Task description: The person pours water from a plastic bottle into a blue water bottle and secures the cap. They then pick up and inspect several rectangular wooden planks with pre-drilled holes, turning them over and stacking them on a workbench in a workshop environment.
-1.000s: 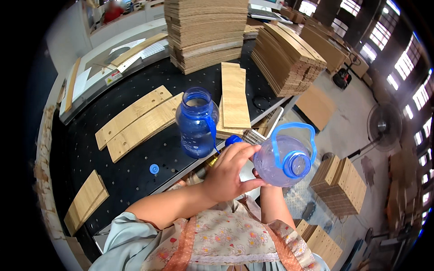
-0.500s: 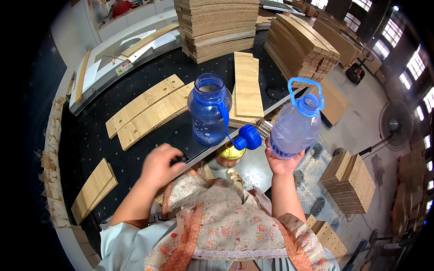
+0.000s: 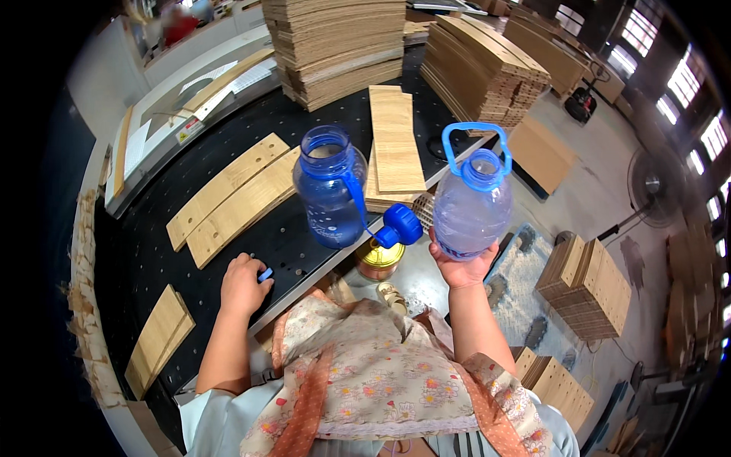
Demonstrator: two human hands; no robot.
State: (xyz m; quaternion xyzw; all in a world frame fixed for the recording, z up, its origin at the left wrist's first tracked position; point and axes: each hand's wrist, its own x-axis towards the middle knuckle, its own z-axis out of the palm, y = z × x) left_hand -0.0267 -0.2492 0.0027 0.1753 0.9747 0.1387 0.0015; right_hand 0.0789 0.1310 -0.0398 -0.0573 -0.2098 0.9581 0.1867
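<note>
On my right palm rests a large clear plastic bottle (image 3: pixel 474 209) with a light blue loop handle and an uncapped neck. My right hand (image 3: pixel 464 266) cups it from below, fingers wrapped around its base, beyond the table's front edge. My left hand (image 3: pixel 245 283) is down at the black table top, fingers curled around a small blue bottle cap (image 3: pixel 265 274), mostly hidden by the hand. Between the hands, a dark blue water bottle (image 3: pixel 329 190) stands upright near the edge, its mouth uncovered. Its blue lid (image 3: pixel 400 225) hangs by a strap over the edge.
Drilled wooden boards (image 3: pixel 236 190) lie on the black perforated table (image 3: pixel 282 263). Tall board stacks (image 3: pixel 343 53) stand at the back. A yellow-topped tin (image 3: pixel 379 255) is below the edge. More board stacks (image 3: pixel 590 289) and a standing fan (image 3: pixel 651 186) are at the right.
My left hand has lowered to the table and closed on the small blue cap. My right hand still holds the clear bottle. The whole view has shifted slightly.
</note>
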